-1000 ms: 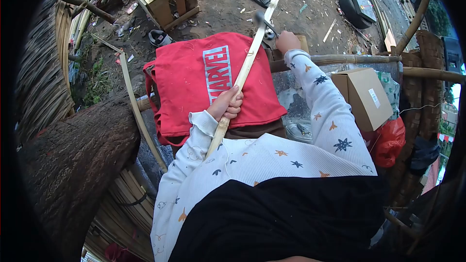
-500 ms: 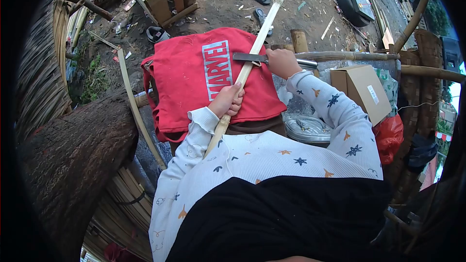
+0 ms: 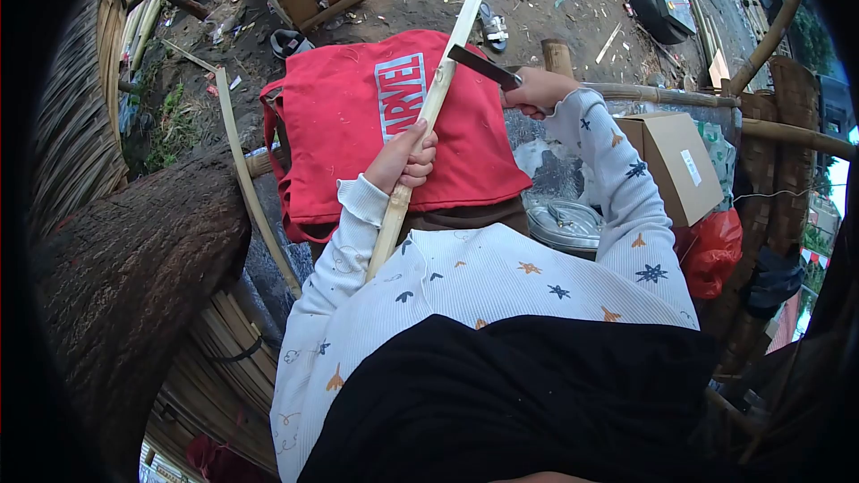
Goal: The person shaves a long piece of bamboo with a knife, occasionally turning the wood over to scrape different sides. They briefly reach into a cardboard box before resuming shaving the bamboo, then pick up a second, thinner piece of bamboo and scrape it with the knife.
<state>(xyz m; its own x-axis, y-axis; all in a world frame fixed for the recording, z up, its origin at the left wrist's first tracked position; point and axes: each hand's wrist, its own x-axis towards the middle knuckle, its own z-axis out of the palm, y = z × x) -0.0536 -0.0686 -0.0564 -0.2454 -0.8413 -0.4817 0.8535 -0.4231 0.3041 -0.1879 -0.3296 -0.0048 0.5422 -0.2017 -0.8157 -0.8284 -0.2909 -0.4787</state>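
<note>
The pale wooden strip is gripped low down by the left hand, its fingers closed around it, while the knife is held in the closed right hand – its blade is pointed at the strip's edge, though whether the two touch cannot be told. The strip is slanted over the red cloth bag, its lower end set against the white patterned shirt. Farther out, a silvery pouch and a cardboard box are seen on the right.
</note>
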